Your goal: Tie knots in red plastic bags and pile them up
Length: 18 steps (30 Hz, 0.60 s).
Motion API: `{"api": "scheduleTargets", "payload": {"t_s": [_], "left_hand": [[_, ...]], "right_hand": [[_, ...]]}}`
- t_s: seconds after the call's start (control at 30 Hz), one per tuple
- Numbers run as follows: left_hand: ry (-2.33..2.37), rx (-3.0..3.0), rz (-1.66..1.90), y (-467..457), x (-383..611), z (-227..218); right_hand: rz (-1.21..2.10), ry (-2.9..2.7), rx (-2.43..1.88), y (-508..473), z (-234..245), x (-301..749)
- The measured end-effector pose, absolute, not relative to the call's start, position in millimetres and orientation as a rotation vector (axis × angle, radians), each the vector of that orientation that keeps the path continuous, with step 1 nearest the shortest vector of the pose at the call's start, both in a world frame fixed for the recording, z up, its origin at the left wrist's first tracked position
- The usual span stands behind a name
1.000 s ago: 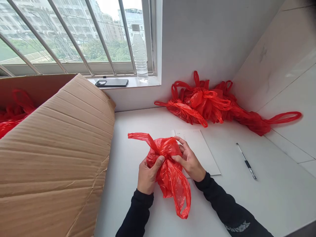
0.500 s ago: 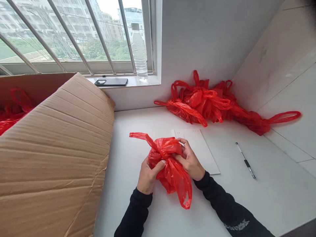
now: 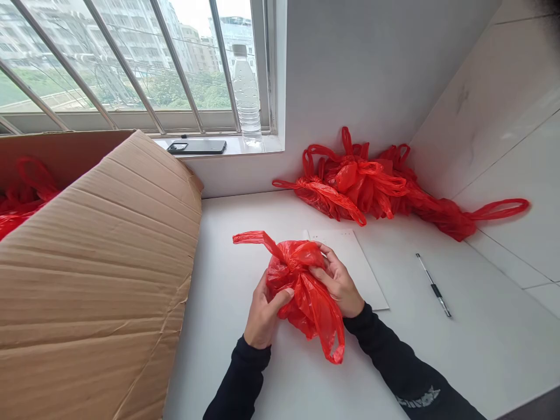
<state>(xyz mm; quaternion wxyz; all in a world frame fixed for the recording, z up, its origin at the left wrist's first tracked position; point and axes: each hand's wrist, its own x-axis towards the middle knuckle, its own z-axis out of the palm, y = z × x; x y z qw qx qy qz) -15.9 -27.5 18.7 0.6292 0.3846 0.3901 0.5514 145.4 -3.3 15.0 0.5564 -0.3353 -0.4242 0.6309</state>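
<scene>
A crumpled red plastic bag (image 3: 301, 286) is bunched between both hands above the white counter (image 3: 437, 361). My left hand (image 3: 261, 318) grips its left side with the thumb pressed into the plastic. My right hand (image 3: 339, 283) is closed on its right side, fingers curled into the folds. One handle loop sticks out to the upper left and another hangs down below my hands. Both sleeves are black.
A pile of red bags (image 3: 376, 186) lies in the back corner. A large cardboard box (image 3: 96, 268) with more red bags inside (image 3: 21, 195) stands at the left. A paper sheet (image 3: 363, 268), a pen (image 3: 433, 286), a phone (image 3: 196, 146) and a water bottle (image 3: 246, 93) are nearby.
Both hands have squeezed the bag tighter; the hanging handle loop has risen and the bundle has grown more compact.
</scene>
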Motion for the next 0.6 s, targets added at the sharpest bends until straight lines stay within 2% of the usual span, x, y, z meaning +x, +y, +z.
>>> {"api": "scheduleTargets", "payload": {"t_s": [0.33,0.6], "left_hand": [[0.922,0.935,1.276,-22,-20,7],[1.274,1.184,1.558,-26,-40,14]], "right_hand": [[1.436,-1.048,-0.858,-3,13,145],[1.426,-1.266,-0.831,-10,8,136]]}}
